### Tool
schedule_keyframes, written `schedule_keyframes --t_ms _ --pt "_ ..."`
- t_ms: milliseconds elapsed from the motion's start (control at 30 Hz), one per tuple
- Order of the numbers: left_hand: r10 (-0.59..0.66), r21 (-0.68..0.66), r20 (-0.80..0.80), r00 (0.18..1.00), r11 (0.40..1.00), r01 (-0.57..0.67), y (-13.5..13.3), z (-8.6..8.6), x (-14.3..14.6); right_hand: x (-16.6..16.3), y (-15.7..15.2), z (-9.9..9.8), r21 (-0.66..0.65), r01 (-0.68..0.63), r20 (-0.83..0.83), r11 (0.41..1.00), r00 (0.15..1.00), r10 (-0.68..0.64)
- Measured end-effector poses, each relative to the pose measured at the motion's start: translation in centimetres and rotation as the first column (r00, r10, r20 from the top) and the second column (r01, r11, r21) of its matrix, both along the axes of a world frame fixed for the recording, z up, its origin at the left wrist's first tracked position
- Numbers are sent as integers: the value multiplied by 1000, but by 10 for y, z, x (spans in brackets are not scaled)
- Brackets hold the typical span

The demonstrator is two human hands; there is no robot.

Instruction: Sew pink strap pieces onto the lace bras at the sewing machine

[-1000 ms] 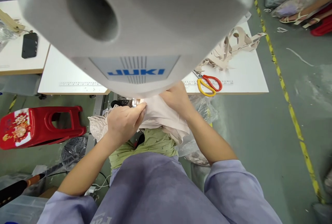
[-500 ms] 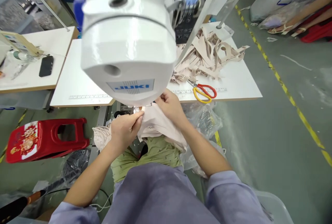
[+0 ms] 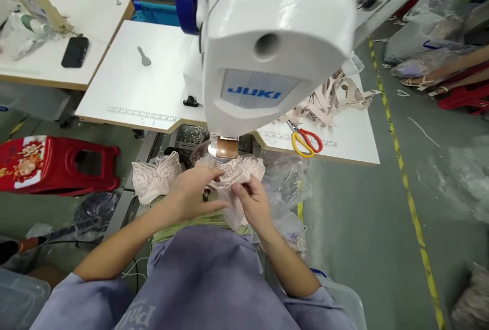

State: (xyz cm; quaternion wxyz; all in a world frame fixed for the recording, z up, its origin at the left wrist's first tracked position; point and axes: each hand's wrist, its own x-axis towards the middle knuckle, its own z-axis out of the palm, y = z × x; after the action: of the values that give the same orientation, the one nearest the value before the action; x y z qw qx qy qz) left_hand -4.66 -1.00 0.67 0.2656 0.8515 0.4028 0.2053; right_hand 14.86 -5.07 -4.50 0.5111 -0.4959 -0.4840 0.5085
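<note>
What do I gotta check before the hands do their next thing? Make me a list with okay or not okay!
1. Right hand pinching the lacy piece: ok.
2. Left hand gripping it too: not ok, thumb and fingers are spread apart.
3. Scissors away from both hands: ok, on the table.
4. Fabric scraps away from the lacy piece: ok.
5. Needle clear of the cloth: cannot tell, it's hidden.

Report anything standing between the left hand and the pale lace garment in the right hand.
Nothing visible stands between the left hand and the pale lace garment: the spread fingers are right at it. The right hand pinches that garment; the sewing machine head lies beyond it, not between.
</note>
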Motion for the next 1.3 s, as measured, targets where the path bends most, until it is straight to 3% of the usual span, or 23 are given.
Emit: schedule_keyframes --t_ms 67,167,267,433,1000,1133,1200,1233,1267,1300 --pt "-90 158 -54 994 983 98 -2 -9 4 4 -11 2 301 -86 269 950 963 2" --pt "-108 425 -88 990 895 136 -2 -19 3 10 -20 7 618 -212 436 757 894 -106" --pt "-70 573 -63 996 814 94 -3 -21 0 13 -23 13 695 -260 470 670 870 -150" --pt "-70 599 -9 998 798 61 -5 -15 -1 11 -22 18 725 -264 464 636 870 -167" --pt "-110 575 128 986 818 17 -8 -5 1 11 -26 20 714 -296 485 635 863 -142" --pt "-116 531 159 980 847 14 -8 -10 1 18 -25 9 700 -313 489 642 865 -112" --pt "-71 415 167 983 910 -4 -9 -10 -1 29 -20 -10 663 -314 517 680 849 -111" --pt "-39 282 169 985 959 -11 -10 -8 -3 36 -16 -23 603 -308 542 736 835 -95" --pt "-19 89 171 985 996 4 -13 -4 -5 43 -13 -37 510 -308 577 803 815 -54" --pt "-26 -146 175 984 988 52 -17 1 -8 50 -9 -52 372 -315 611 873 791 25"
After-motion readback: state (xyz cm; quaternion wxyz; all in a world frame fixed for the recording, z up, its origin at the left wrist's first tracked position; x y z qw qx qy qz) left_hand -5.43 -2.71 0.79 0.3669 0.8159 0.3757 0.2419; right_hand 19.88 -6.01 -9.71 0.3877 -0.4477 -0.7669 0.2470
